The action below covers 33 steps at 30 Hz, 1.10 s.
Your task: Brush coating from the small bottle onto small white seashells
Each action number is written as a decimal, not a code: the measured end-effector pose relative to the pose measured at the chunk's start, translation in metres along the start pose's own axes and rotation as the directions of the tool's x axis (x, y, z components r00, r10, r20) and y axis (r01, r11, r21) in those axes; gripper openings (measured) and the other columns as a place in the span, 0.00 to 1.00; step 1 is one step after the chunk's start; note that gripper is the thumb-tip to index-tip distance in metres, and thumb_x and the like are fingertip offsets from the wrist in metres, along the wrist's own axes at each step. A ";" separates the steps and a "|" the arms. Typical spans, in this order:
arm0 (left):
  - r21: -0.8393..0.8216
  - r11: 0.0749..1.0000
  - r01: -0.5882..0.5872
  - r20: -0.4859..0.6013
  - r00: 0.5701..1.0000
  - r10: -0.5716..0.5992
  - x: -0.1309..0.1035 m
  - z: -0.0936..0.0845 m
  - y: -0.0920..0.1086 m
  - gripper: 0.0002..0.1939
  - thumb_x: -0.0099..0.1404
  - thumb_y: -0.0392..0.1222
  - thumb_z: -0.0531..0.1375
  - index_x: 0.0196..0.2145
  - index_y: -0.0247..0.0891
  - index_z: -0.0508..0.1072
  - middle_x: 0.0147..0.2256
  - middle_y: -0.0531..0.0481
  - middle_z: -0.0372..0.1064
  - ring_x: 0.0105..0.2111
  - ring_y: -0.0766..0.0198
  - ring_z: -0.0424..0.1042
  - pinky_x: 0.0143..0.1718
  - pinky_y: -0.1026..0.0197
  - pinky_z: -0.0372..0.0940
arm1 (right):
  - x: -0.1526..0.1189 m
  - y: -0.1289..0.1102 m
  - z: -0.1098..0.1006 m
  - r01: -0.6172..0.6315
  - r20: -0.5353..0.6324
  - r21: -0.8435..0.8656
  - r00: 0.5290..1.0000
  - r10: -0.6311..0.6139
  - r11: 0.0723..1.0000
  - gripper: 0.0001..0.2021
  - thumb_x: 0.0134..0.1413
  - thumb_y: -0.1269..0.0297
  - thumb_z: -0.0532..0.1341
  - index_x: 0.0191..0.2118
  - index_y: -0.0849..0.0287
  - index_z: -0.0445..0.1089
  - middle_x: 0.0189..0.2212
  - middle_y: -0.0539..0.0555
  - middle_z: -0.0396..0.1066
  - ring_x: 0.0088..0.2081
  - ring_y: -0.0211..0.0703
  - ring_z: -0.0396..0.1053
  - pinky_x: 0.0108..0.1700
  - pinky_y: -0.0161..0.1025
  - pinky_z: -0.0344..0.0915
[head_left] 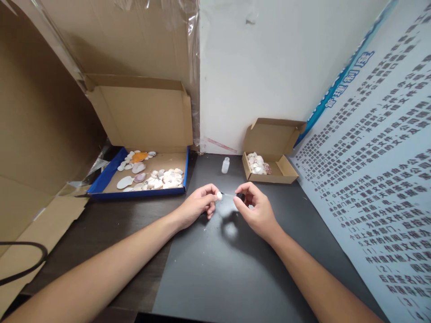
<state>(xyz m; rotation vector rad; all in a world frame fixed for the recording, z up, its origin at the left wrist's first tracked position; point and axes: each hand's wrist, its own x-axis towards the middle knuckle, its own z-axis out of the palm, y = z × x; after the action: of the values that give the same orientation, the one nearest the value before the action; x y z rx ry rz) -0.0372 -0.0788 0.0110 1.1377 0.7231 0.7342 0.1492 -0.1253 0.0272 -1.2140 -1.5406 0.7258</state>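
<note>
Between the thumb and fingers of my left hand (202,200) is a small white shell (219,196). My right hand (255,207) pinches the black cap (240,197) of an applicator brush. Its thin pale stem (228,194) points left, and the dark tip is at the shell, though I cannot tell if they touch. Behind the hands, a small clear bottle (225,166) with whitish contents stands upright and uncapped on the dark grey mat (215,278).
An open blue-edged cardboard box (134,194) at the left holds white shells, purplish shells and an orange shell (139,157). At the back right, a smaller open box (272,178) contains white shells (256,163). A printed board (377,148) leans along the right side.
</note>
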 end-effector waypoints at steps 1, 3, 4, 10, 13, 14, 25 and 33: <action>-0.006 1.000 0.003 0.000 1.000 -0.003 0.000 0.000 0.001 0.09 0.59 0.44 0.61 0.32 0.39 0.65 0.18 0.60 0.57 0.16 0.73 0.56 0.19 0.69 0.56 | 0.000 0.001 0.000 -0.011 -0.003 -0.010 1.000 0.010 1.000 0.05 0.52 0.64 0.61 0.34 0.56 0.64 0.21 0.45 0.59 0.22 0.35 0.55 0.25 0.34 0.55; -0.017 1.000 0.008 -0.008 1.000 -0.008 0.000 0.001 0.002 0.09 0.59 0.43 0.62 0.32 0.39 0.65 0.17 0.60 0.57 0.16 0.72 0.56 0.19 0.69 0.56 | 0.000 0.002 0.001 -0.023 -0.005 0.027 1.000 0.023 0.999 0.05 0.54 0.63 0.60 0.35 0.56 0.64 0.22 0.44 0.59 0.22 0.35 0.55 0.25 0.34 0.55; -0.022 1.000 0.009 -0.013 1.000 -0.009 0.000 0.001 0.002 0.09 0.58 0.43 0.62 0.31 0.39 0.65 0.17 0.60 0.57 0.16 0.72 0.56 0.19 0.69 0.56 | 0.000 0.003 0.001 -0.027 0.005 0.061 1.000 0.027 0.998 0.06 0.55 0.62 0.60 0.36 0.56 0.64 0.22 0.45 0.59 0.22 0.35 0.56 0.25 0.34 0.55; -0.030 0.999 0.029 -0.028 0.999 -0.030 -0.001 0.003 0.005 0.08 0.57 0.43 0.61 0.31 0.38 0.65 0.16 0.60 0.57 0.16 0.72 0.55 0.19 0.69 0.56 | 0.001 0.005 0.002 -0.063 0.014 0.092 0.998 0.061 0.994 0.08 0.53 0.62 0.62 0.36 0.56 0.62 0.23 0.43 0.57 0.21 0.34 0.55 0.25 0.34 0.54; -0.048 0.998 0.036 -0.028 0.999 -0.038 0.000 0.003 0.005 0.09 0.56 0.42 0.62 0.30 0.38 0.65 0.16 0.59 0.57 0.16 0.72 0.55 0.18 0.68 0.56 | 0.001 0.005 0.002 -0.087 0.042 0.169 0.996 0.081 0.982 0.08 0.55 0.60 0.60 0.36 0.55 0.61 0.23 0.43 0.56 0.20 0.33 0.54 0.24 0.34 0.54; -0.052 0.998 0.038 -0.027 0.999 -0.039 0.000 0.002 0.005 0.09 0.56 0.42 0.62 0.30 0.38 0.65 0.17 0.59 0.57 0.16 0.72 0.55 0.18 0.68 0.56 | 0.001 0.005 0.001 -0.089 0.042 0.150 0.996 0.084 0.985 0.08 0.55 0.60 0.61 0.36 0.55 0.61 0.22 0.43 0.56 0.21 0.33 0.54 0.24 0.34 0.54; -0.075 0.997 0.031 -0.026 0.999 -0.033 0.000 0.002 0.004 0.09 0.56 0.43 0.62 0.30 0.38 0.66 0.16 0.59 0.57 0.16 0.72 0.56 0.18 0.68 0.57 | 0.001 0.004 0.001 -0.074 0.025 0.093 0.997 0.072 0.993 0.07 0.54 0.62 0.61 0.35 0.56 0.63 0.21 0.43 0.57 0.22 0.34 0.55 0.25 0.34 0.55; -0.100 0.994 0.037 -0.028 0.999 -0.040 0.000 0.001 0.004 0.09 0.56 0.42 0.63 0.29 0.38 0.64 0.17 0.59 0.58 0.16 0.72 0.57 0.18 0.69 0.58 | 0.000 0.006 0.004 -0.089 -0.015 0.177 0.995 0.094 0.980 0.08 0.53 0.61 0.61 0.36 0.55 0.62 0.25 0.44 0.58 0.21 0.33 0.54 0.24 0.34 0.54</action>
<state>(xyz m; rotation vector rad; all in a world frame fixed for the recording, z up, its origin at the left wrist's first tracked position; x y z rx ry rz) -0.0376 -0.0783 0.0154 1.0222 0.7239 0.7479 0.1476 -0.1227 0.0203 -1.1621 -1.3773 0.8864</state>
